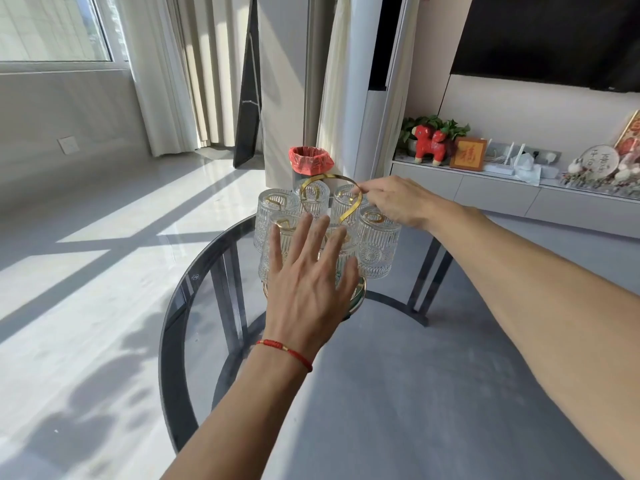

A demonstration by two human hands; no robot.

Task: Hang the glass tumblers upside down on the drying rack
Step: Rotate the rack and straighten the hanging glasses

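A gold wire drying rack (350,209) with a looped handle stands at the far side of the round glass table (180,306). Several ribbed glass tumblers (377,247) hang upside down around it. My left hand (308,282) hovers flat in front of the near tumblers, fingers spread, holding nothing. My right hand (394,200) reaches in from the right, its fingertips pinching the rack's gold handle loop at the top. The nearest tumblers and the rack's base are partly hidden behind my left hand.
A small bin with a red liner (310,164) stands on the floor just behind the rack. A low white cabinet (485,192) with ornaments runs along the right wall. Curtains and a window lie at the back left.
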